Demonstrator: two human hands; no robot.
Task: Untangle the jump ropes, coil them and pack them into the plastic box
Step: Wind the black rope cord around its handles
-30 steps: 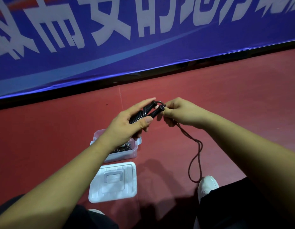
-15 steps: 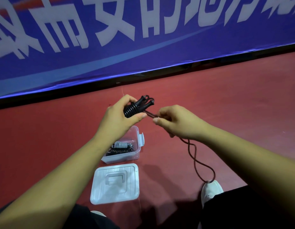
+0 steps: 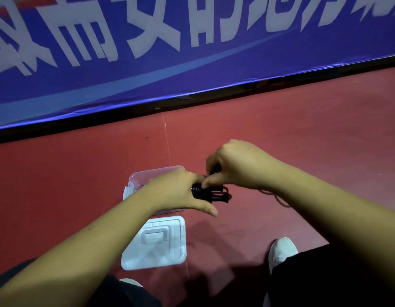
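The person's left hand (image 3: pixel 178 191) is curled tightly round the ribbed black handles (image 3: pixel 197 191) of a jump rope (image 3: pixel 216 196). It holds them together just right of the clear plastic box (image 3: pixel 136 178), a little above its rim. The right hand (image 3: pixel 238 167) sits against the same bundle, farther right of the box. Its fingers are bent and its fingertips pinch the dark cord where it loops around the handles. A loose tail of cord (image 3: pixel 280 201) trails out beneath the right wrist, away from the box.

The box stands open on the red floor (image 3: pixel 302 140), and its white lid (image 3: pixel 156 242) lies flat just in front of it, handle side up. The left forearm hides most of the box's inside, so what has already been packed cannot be told. A white shoe (image 3: pixel 280 251) shows well to the right of the lid, and a blue banner (image 3: pixel 192 63) with white characters runs along the wall beyond the box.

By the look of it, this rope is untangled and largely wound onto its handles. The trailing end has yet to be wrapped in. The bundle must then go into the box, and the lid is not yet on.
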